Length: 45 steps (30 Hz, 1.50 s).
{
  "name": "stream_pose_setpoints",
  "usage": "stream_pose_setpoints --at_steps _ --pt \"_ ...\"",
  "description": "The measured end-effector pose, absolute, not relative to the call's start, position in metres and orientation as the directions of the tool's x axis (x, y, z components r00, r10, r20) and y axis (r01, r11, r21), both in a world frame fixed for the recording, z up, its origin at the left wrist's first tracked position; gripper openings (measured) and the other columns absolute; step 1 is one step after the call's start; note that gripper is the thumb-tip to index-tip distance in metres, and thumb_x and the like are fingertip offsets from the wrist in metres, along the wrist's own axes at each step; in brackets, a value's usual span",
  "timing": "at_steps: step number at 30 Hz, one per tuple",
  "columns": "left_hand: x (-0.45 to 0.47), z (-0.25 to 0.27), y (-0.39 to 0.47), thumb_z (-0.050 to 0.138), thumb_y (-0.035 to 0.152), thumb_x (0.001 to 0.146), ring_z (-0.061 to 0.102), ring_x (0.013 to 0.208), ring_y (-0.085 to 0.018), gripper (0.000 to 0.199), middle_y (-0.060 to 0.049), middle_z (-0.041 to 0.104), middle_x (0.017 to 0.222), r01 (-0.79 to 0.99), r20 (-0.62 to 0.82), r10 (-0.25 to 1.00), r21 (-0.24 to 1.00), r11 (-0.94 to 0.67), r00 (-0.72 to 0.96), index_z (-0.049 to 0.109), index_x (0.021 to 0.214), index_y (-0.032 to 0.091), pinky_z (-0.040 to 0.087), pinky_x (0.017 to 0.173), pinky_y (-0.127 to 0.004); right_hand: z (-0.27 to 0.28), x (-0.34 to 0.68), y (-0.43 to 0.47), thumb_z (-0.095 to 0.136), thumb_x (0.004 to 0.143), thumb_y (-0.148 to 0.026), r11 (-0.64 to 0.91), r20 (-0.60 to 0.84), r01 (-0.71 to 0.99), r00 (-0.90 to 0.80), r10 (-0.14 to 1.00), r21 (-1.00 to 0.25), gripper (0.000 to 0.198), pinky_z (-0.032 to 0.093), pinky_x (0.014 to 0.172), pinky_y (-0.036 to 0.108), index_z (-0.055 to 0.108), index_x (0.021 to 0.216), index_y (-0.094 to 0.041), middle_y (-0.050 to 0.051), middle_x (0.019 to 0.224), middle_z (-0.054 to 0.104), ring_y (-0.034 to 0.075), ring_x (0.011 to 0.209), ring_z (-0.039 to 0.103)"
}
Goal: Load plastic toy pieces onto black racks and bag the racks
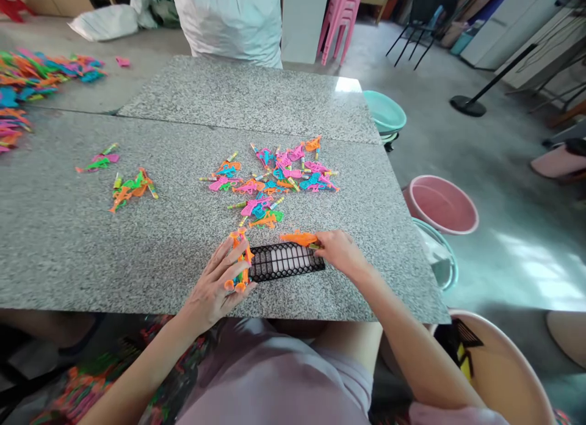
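Observation:
A black plastic grid rack lies near the table's front edge, with a white patch showing through its slots. At its left end are several toy guns, mostly orange, packed upright together. My left hand is closed around them, fingers across the top and thumb on the near side. Above the rack's right end, my right hand pinches a single orange toy gun at one end. Beyond the rack spreads a loose pile of pink, blue, orange and green toy guns, some with small yellow-labelled tubes.
Two small clusters of toy guns lie on the left of the granite table. A large heap sits at the far left. A white sack stands behind the table; a pink basin and a teal basin are at the right.

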State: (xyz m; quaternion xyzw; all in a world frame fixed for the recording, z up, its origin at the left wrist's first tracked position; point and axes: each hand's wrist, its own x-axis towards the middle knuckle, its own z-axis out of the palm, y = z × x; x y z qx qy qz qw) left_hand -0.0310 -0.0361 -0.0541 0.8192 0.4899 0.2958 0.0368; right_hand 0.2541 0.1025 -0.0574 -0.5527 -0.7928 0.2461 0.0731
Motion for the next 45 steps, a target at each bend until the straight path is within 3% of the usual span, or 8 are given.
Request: stream_pose_setpoints --at_steps 5,10,15,20,26,33,38,45 --pt "-0.031 -0.054 -0.036 0.063 0.019 0.095 0.022 0.152 -0.034 0.026 -0.018 0.048 0.150 0.785 0.446 0.820 0.330 -0.524 0.360 0.053 0.119 0.016 0.035 0.119 -0.059 -0.055 0.231 0.075 0.077 0.071 -0.035 -0.132 -0.264 0.306 -0.445 0.855 -0.943 0.024 0.047 0.060 0.026 0.066 0.087 -0.020 -0.001 0.076 0.070 0.014 0.066 0.063" --pt "-0.035 -0.055 -0.037 0.063 0.022 0.095 0.023 0.152 -0.034 0.030 -0.017 0.046 0.152 0.782 0.436 0.827 0.347 -0.518 0.355 0.051 0.122 0.018 0.039 0.117 -0.059 -0.072 0.204 0.042 0.083 0.060 -0.032 -0.452 -0.491 0.190 -0.343 0.801 -0.871 0.067 0.039 0.041 0.021 0.054 0.119 -0.020 -0.009 0.058 0.063 0.011 0.041 0.052" --pt "-0.036 -0.059 -0.039 0.064 0.024 0.094 0.022 0.152 -0.033 0.031 -0.013 0.045 0.154 0.799 0.418 0.847 0.354 -0.486 0.329 0.052 0.123 0.021 0.039 0.118 -0.057 -0.075 0.190 0.020 0.067 0.078 -0.023 -0.200 -0.298 0.349 -0.254 0.920 -0.915 0.091 0.052 0.053 0.026 0.017 0.154 -0.021 -0.006 0.072 0.070 0.015 0.050 0.063" --pt "-0.035 -0.060 -0.038 0.063 0.027 0.095 0.021 0.153 -0.033 0.030 -0.013 0.044 0.155 0.798 0.402 0.847 0.347 -0.492 0.347 0.052 0.123 0.021 0.036 0.119 -0.058 -0.090 0.160 0.000 0.061 0.085 -0.018 -0.004 -0.144 0.317 -0.422 0.895 -0.948 0.071 0.059 0.078 0.030 0.031 0.149 -0.021 0.003 0.096 0.074 0.019 0.085 0.073" --pt "-0.036 -0.058 -0.039 0.061 0.030 0.097 0.017 0.154 -0.032 0.032 -0.014 0.042 0.156 0.796 0.385 0.852 0.355 -0.490 0.353 0.052 0.126 0.021 0.033 0.120 -0.058 -0.081 0.152 0.007 0.061 0.089 -0.024 0.242 -0.190 0.644 -0.526 0.829 -0.726 0.074 0.057 0.079 0.036 0.027 0.155 -0.018 0.007 0.094 0.076 0.026 0.083 0.074" --pt "-0.034 -0.062 -0.042 0.062 0.028 0.096 0.015 0.154 -0.034 0.034 -0.014 0.040 0.157 0.792 0.375 0.864 0.385 -0.475 0.336 0.051 0.127 0.020 0.030 0.122 -0.058 -0.076 0.149 0.008 0.056 0.087 -0.014 0.431 -0.085 0.633 -0.618 0.782 -0.643 0.081 0.053 0.095 0.035 0.017 0.158 -0.010 0.010 0.098 0.075 0.025 0.103 0.068" --pt "-0.030 -0.058 -0.042 0.059 0.022 0.097 0.018 0.153 -0.033 0.054 -0.015 0.030 0.163 0.757 0.401 0.866 0.455 -0.470 0.297 0.037 0.147 0.022 0.029 0.121 -0.060 -0.074 0.141 0.000 0.055 0.076 -0.004 0.588 -0.055 0.660 -0.686 0.726 -0.467 0.101 0.055 0.084 0.031 -0.005 0.158 -0.002 0.012 0.098 0.073 0.024 0.093 0.067" --pt "-0.034 -0.045 -0.039 0.071 0.026 0.090 0.026 0.151 -0.030 0.055 -0.011 0.051 0.150 0.849 0.509 0.790 0.191 -0.492 0.343 0.052 0.142 0.025 0.024 0.125 -0.051 -0.071 0.138 -0.001 0.058 0.072 -0.003 0.614 -0.009 0.673 -0.677 0.736 -0.412 0.107 0.056 0.080 0.029 -0.011 0.154 0.006 0.011 0.095 0.072 0.023 0.091 0.066"
